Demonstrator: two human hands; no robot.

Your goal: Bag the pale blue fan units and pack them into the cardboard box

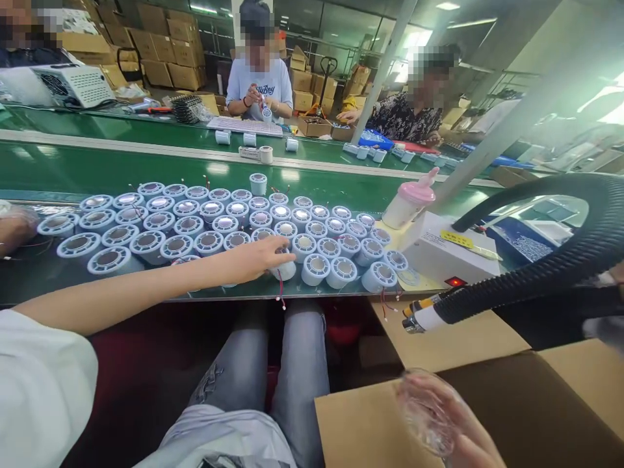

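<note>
My left hand [273,255] reaches across the front row of light blue plastic cylinders. Its fingers are stretched and apart, over the top of one cylinder [284,272] at the table's edge, whose thin red and dark wires hang down. Whether the fingers grip it is partly hidden. At the lower right my right hand [461,422] is closed around a clear, round plastic piece [429,419], somewhat blurred, above an open cardboard box [365,416]. Many more cylinders [316,268] with ring-shaped tops stand upright in close rows.
A white machine [429,244] with a lit red switch and a thick black hose [531,279] stands right. Behind it are a pink-lidded bottle [409,201] and a blue bin [521,244]. Co-workers sit across the green conveyor [170,162]; another person's hand [14,227] shows at left.
</note>
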